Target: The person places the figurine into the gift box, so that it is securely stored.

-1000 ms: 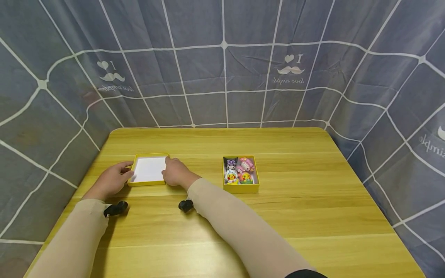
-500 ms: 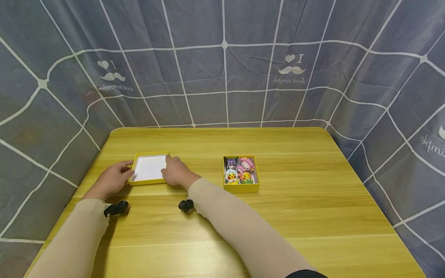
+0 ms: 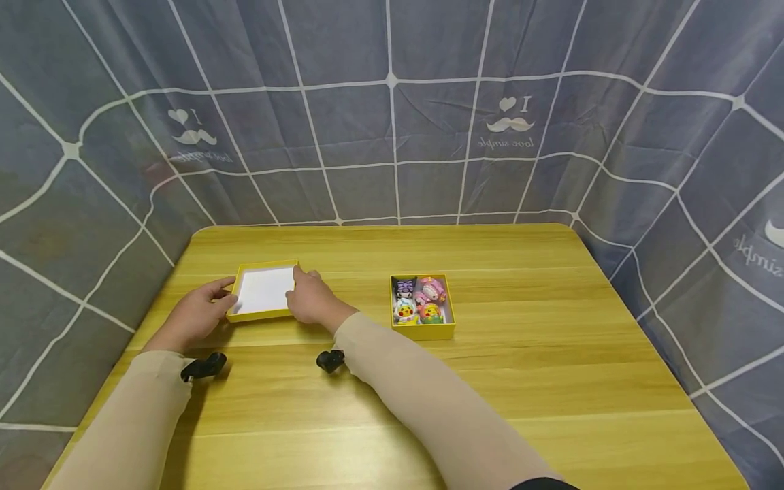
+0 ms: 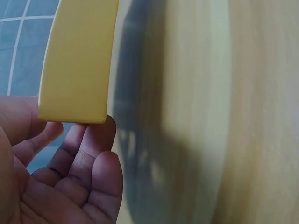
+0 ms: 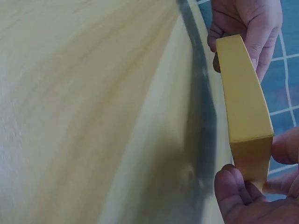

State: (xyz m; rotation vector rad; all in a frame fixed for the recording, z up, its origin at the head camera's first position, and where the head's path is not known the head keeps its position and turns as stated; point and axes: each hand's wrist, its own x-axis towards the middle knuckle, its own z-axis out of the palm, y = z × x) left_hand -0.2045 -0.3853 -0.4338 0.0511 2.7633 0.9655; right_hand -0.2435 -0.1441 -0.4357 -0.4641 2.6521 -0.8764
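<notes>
A shallow yellow box lid (image 3: pixel 265 290), white inner side up, hangs slightly above the table at the left and tilts a little. My left hand (image 3: pixel 197 313) pinches its left edge, thumb over the rim and fingers underneath. At the opposite edge my right hand (image 3: pixel 314 298) pinches it the same way. In the left wrist view the lid's yellow side wall (image 4: pixel 77 65) shows above the curled fingers, and its shadow falls on the table. The right wrist view shows both hands on the lid (image 5: pixel 245 93), one at each end.
A yellow box (image 3: pixel 423 332) stands right of the hands, holding several small figurines: a purple-and-black one (image 3: pixel 405 288), a pink one (image 3: pixel 433 291) and yellow-faced ones (image 3: pixel 431 314). The wooden table (image 3: pixel 539 367) meets a grey gridded curtain (image 3: pixel 441 136) at back and sides.
The lid has risen a little, its far edge lifting more, with both hands still holding it. The box of figurines has stayed in place; the head view has shifted slightly.
</notes>
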